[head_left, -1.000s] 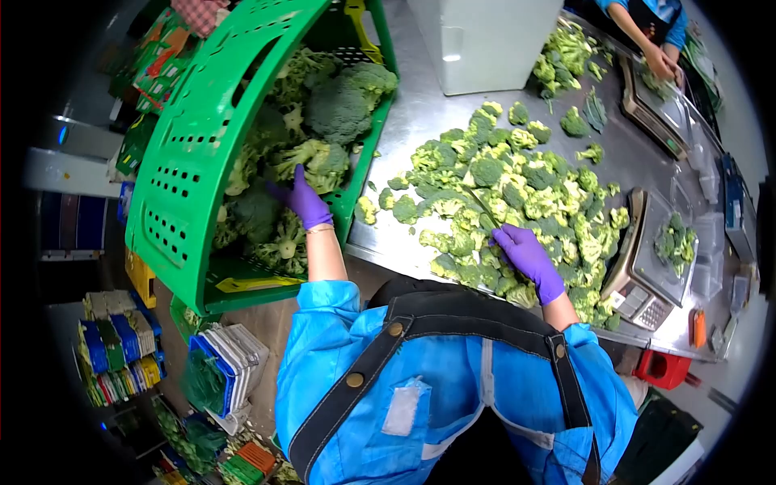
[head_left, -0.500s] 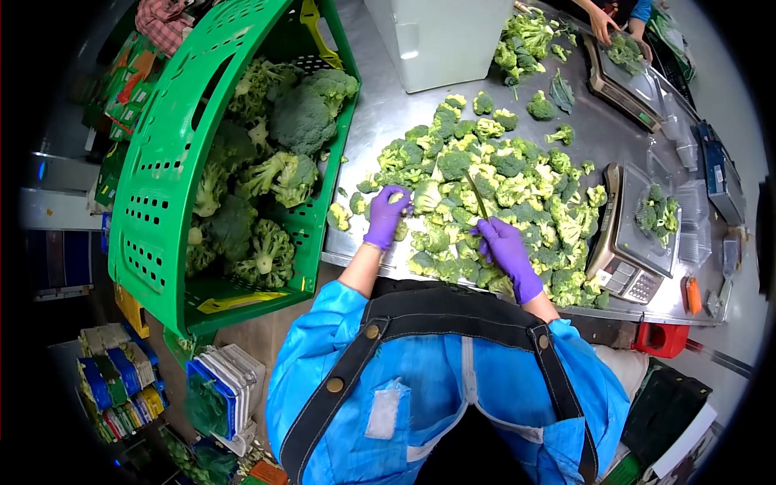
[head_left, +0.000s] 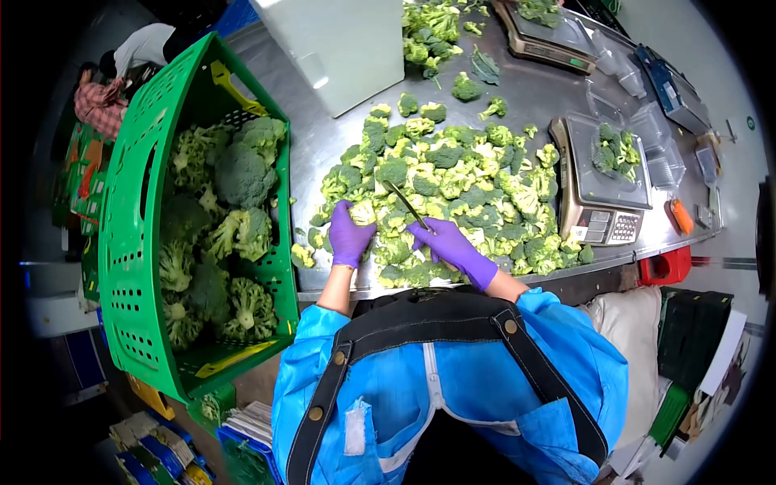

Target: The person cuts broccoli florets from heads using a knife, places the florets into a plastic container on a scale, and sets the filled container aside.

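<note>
A shiny steel table (head_left: 323, 133) spans the workspace, with a green perforated plastic crate (head_left: 133, 242) of large broccoli heads at its left edge. Loose green broccoli florets (head_left: 453, 178) lie heaped on the metal, left of a beige digital scale (head_left: 580, 162). The purple-gloved right hand (head_left: 453, 249) has its fingers closed round a slim dark-bladed knife (head_left: 408, 206), angled over the heap. The purple-gloved left hand (head_left: 352, 236), fingers partly curled, grips a pale green broccoli piece (head_left: 363, 212) at the heap's near-left side.
</note>
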`<state>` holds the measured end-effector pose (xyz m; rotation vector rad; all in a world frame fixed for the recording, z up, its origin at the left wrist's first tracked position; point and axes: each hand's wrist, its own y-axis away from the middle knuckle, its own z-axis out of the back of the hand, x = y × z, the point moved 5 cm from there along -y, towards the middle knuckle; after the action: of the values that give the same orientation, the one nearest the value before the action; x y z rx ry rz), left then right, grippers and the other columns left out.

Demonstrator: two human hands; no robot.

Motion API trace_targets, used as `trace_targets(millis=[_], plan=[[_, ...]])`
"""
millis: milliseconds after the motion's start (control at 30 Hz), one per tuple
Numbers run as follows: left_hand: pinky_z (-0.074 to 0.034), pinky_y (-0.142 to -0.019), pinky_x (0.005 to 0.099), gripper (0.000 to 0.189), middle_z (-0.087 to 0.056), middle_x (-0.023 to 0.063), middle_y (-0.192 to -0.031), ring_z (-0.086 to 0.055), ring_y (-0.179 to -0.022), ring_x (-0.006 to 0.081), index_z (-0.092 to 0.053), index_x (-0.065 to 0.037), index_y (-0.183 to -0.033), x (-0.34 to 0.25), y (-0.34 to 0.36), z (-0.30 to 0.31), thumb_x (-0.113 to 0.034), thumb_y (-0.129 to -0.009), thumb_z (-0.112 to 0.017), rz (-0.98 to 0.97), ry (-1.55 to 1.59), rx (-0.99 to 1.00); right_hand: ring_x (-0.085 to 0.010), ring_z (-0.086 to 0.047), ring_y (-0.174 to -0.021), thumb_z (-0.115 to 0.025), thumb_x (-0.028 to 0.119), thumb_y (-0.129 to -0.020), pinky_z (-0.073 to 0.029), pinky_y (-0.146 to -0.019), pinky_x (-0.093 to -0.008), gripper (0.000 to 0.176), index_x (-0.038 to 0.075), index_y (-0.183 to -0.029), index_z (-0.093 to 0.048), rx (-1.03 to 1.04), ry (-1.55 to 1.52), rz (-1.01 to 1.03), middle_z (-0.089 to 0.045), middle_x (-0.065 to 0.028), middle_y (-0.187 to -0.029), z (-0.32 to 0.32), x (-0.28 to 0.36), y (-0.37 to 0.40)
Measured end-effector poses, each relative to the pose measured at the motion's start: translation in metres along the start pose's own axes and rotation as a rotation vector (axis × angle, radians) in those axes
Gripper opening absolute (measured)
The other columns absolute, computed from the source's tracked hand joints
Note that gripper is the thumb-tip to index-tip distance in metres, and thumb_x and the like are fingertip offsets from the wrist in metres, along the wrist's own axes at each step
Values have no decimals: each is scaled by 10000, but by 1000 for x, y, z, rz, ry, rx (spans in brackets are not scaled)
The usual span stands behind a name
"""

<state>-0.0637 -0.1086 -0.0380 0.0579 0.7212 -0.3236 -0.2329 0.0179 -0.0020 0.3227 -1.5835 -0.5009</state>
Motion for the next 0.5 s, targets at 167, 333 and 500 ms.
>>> trace_targets(millis=[167, 333, 500], plan=[[-452, -796, 303, 615, -517, 115, -1034, -518, -913, 189, -390, -7, -1198, -43, -22, 1, -164, -704, -720, 99, 768, 196, -66, -474, -443, -534, 291, -879, -372, -402, -205, 312, 22, -1019, -608, -126, -165, 122, -607, -53, -677, 18, -2, 10], [-458, -809, 276, 415, -547, 67, -1068, -545, -933, 138, -552, -13, -1104, -68, -32, -24, -153, -745, -705, -51, 823, 518, -73, -472, -441, -500, 234, -903, -368, -409, -202, 281, 10, -1049, -589, -322, -264, 312, -584, -63, -654, 26, 22, 15], [-344, -950, 369, 536, -483, 159, -1174, -449, -1104, 289, -491, -11, -1130, -3, -78, 71, -258, -711, -716, -174, 268, -282, -84, -458, -415, -502, 215, -900, -342, -385, -197, 263, -3, -1016, -592, -304, -291, 262, -562, -64, -620, 33, 9, 16]])
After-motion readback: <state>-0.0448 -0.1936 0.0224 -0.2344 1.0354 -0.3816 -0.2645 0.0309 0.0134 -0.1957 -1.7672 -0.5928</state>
